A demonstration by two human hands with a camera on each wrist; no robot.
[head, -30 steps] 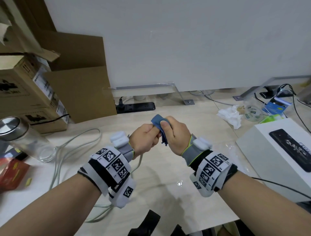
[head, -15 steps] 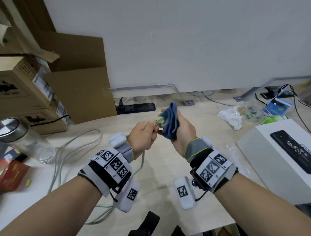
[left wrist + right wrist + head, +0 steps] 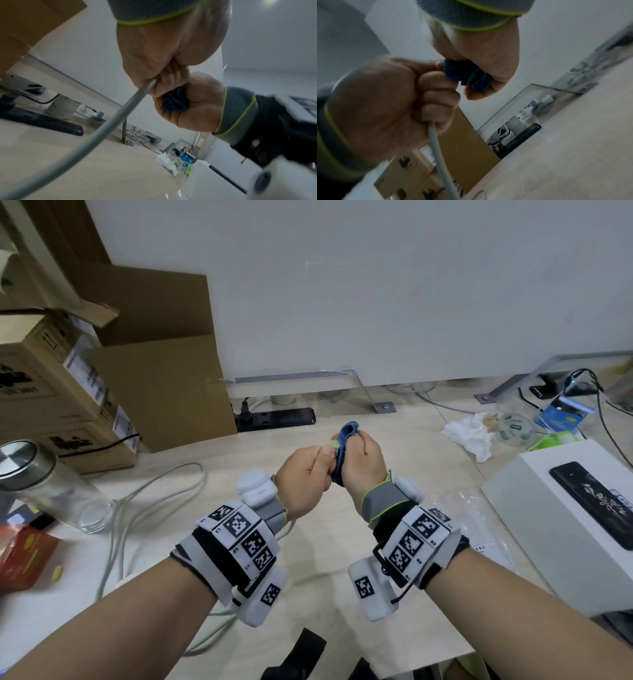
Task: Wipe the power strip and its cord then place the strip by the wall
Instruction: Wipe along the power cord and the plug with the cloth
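Observation:
Both hands are raised together above the pale wooden table point(image 3: 342, 542). My left hand point(image 3: 305, 477) grips a grey cord point(image 3: 109, 124) in its fist, and a pale end of it point(image 3: 334, 444) shows between the hands. My right hand point(image 3: 363, 463) is closed round a bunched blue cloth point(image 3: 346, 431) pressed against that end. The rest of the cord point(image 3: 137, 501) loops over the table to the left. From the right wrist view, the cord point(image 3: 440, 155) hangs below the left fist point(image 3: 385, 101) and the cloth point(image 3: 467, 75) sits in the right palm. A black power strip point(image 3: 277, 419) lies at the foot of the wall.
Cardboard boxes point(image 3: 154, 371) stand at the back left, with a glass jar with a metal lid point(image 3: 41, 484) and a red packet point(image 3: 20, 559) in front of them. At the right are a white box point(image 3: 548, 542) carrying a black device, crumpled tissue point(image 3: 469, 436) and a tape roll point(image 3: 515, 428).
Half a second ago my right hand lay palm up with the cloth loosely cupped round the cord's end. It has now turned over and closed tight on the cloth. The left hand keeps its grip.

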